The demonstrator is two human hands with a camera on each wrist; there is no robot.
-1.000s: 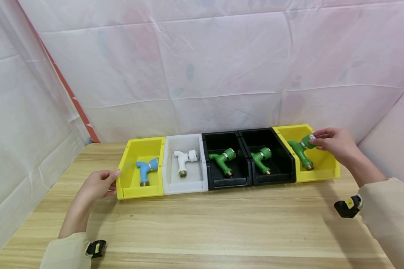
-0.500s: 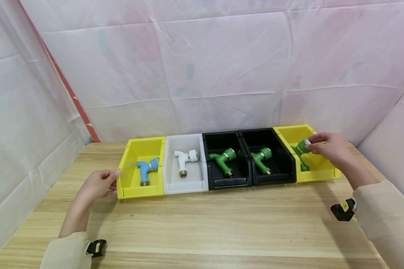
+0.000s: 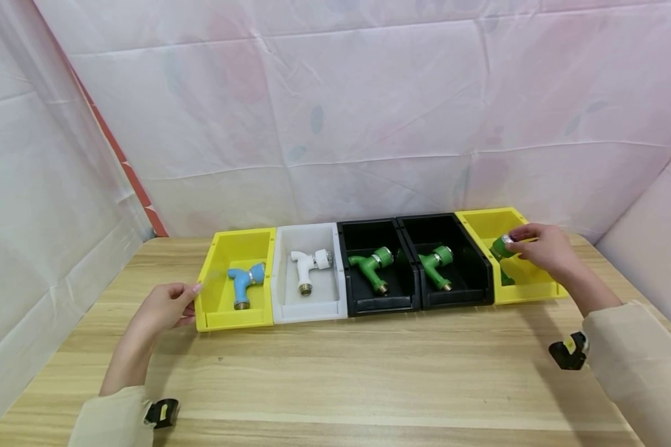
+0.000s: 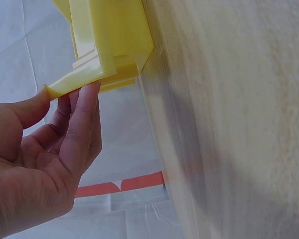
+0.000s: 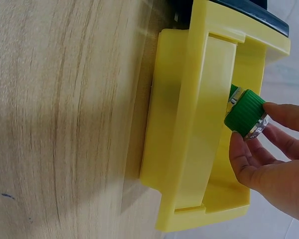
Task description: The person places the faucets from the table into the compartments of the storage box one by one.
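Observation:
My right hand (image 3: 545,249) pinches the ribbed knob of a green faucet (image 5: 246,110) between thumb and fingers. That faucet hangs knob-up inside the rightmost yellow bin (image 3: 537,292), its lower body low in the bin. At the far left, my left hand (image 3: 164,305) grips the side rim of another yellow bin (image 4: 79,77), thumb on top and fingers beneath. Inside this bin lies a blue faucet (image 3: 243,284). Beside it a white bin (image 3: 309,312) holds a white faucet (image 3: 307,267). Two black bins (image 3: 383,304) each hold a green faucet (image 3: 371,267).
The bins stand side by side in one row on the wooden table (image 3: 341,372), close to its back edge. Behind them hangs a pale patterned cloth (image 3: 369,112), with more cloth at both sides. A red strip (image 3: 123,161) runs down the left corner.
My right hand has moved left and down, lowering the green faucet from the rim of the right yellow bin deeper into it. The left hand stays on its bin's rim.

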